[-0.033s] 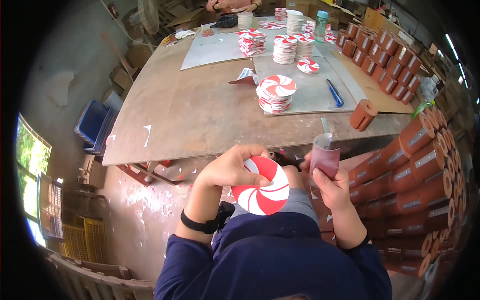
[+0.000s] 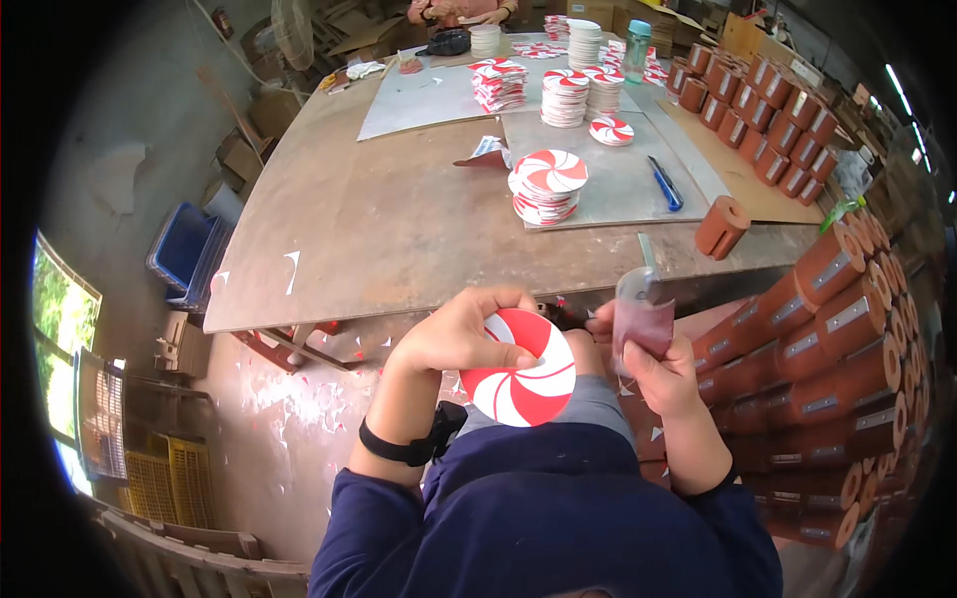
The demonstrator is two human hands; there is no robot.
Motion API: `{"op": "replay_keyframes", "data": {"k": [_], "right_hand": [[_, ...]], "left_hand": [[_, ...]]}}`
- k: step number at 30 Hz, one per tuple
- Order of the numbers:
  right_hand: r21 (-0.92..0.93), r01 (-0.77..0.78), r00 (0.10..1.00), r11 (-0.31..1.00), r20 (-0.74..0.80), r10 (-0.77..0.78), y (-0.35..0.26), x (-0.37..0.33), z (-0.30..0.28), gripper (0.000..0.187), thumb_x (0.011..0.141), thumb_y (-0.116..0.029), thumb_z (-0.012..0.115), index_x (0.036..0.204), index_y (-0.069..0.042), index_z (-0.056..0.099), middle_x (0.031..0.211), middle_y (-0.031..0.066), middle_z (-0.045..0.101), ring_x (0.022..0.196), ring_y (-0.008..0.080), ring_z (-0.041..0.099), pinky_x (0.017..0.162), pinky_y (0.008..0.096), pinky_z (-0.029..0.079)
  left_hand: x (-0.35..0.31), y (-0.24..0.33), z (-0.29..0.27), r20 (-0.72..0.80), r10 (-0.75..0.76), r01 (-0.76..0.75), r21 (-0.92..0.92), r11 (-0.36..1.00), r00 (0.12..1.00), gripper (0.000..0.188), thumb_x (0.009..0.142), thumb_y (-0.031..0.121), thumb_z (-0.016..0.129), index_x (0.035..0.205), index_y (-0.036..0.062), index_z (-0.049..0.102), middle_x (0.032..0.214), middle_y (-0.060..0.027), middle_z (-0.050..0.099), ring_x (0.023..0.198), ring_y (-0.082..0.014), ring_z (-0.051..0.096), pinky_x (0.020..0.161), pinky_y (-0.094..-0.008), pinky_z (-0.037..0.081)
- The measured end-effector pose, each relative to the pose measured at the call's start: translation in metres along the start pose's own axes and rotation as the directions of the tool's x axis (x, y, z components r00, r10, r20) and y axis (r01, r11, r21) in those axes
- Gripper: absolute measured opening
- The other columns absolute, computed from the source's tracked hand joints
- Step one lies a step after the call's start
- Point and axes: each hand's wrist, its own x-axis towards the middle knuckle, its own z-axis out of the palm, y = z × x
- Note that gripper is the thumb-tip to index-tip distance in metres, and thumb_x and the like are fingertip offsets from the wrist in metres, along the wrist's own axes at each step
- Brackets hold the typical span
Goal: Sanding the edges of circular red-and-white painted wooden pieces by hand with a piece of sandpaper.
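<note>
In front of my lap, my left hand (image 2: 469,334) is closed on the edge of a round disc (image 2: 526,394) with a red-and-white swirl pattern, thumb across its face. To the right of the disc, apart from it, my right hand (image 2: 663,374) grips a folded piece of sandpaper (image 2: 641,329), reddish brown with a pale side showing; it is slightly blurred. On the table ahead stands a short stack of the same swirl discs (image 2: 548,179). Behind that stack lies a curled scrap of sandpaper (image 2: 484,157).
The wooden table (image 2: 329,229) also bears taller disc stacks (image 2: 565,98), a blue utility knife (image 2: 665,184), a bottle (image 2: 638,50) and a brown cylinder (image 2: 723,227). Many brown cylinders (image 2: 827,349) are piled at my right. Paper scraps litter the floor (image 2: 289,409). Another person (image 2: 464,12) sits opposite.
My right hand and the sandpaper have shifted very slightly to the left, and the sandpaper is more blurred. My left hand keeps its hold on the disc.
</note>
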Motion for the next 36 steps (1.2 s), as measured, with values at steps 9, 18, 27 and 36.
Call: {"op": "replay_keyframes", "data": {"k": [9, 18, 27, 36], "right_hand": [[0.162, -0.284, 0.934, 0.945, 0.269, 0.235, 0.006, -0.003, 0.015, 0.032, 0.082, -0.007, 0.054, 0.113, 0.002, 0.051, 0.095, 0.0062, 0.058, 0.080, 0.0105, 0.054, 0.068, 0.0223, 0.041], [0.379, -0.263, 0.962, 0.887, 0.035, 0.270, 0.037, -0.002, 0.022, 0.028, 0.085, -0.008, 0.051, 0.112, -0.001, 0.049, 0.091, 0.0045, 0.060, 0.083, 0.0100, 0.055, 0.076, 0.0242, 0.042], [0.008, -0.082, 0.981, 0.997, -0.173, 0.082, 0.021, -0.001, 0.015, 0.023, 0.084, -0.002, 0.051, 0.106, 0.001, 0.049, 0.101, 0.0047, 0.051, 0.091, 0.0111, 0.051, 0.078, 0.0223, 0.040], [-0.750, 0.258, 0.907, 0.609, -0.029, -0.420, 0.046, 0.010, -0.011, 0.036, 0.071, 0.005, 0.057, 0.104, -0.008, 0.061, 0.099, 0.0162, 0.050, 0.087, 0.0287, 0.055, 0.072, 0.0310, 0.046]], "left_hand": [[0.015, 0.003, -0.005, -0.064, -0.051, 0.059, 0.130, 0.990, 0.997, 0.058, 0.065, -0.003, 0.067, 0.116, -0.0005, 0.040, 0.091, -0.0098, 0.060, 0.083, -0.0125, 0.057, 0.075, -0.0252, 0.046], [0.018, -0.047, 0.017, -0.538, -0.078, -0.334, -0.623, 0.707, 0.839, 0.044, 0.077, 0.003, 0.060, 0.114, -0.0018, 0.037, 0.097, -0.0167, 0.055, 0.087, -0.0222, 0.058, 0.074, -0.0343, 0.050], [0.030, -0.051, 0.034, -0.545, -0.196, -0.320, -0.705, 0.633, 0.815, 0.033, 0.073, -0.006, 0.059, 0.104, -0.0081, 0.047, 0.097, -0.0160, 0.058, 0.087, -0.0237, 0.060, 0.078, -0.0372, 0.050], [0.026, -0.044, 0.031, -0.405, -0.153, -0.230, -0.747, 0.623, 0.901, 0.038, 0.072, -0.007, 0.060, 0.106, -0.0074, 0.045, 0.096, -0.0167, 0.058, 0.085, -0.0230, 0.060, 0.077, -0.0363, 0.051]]}}
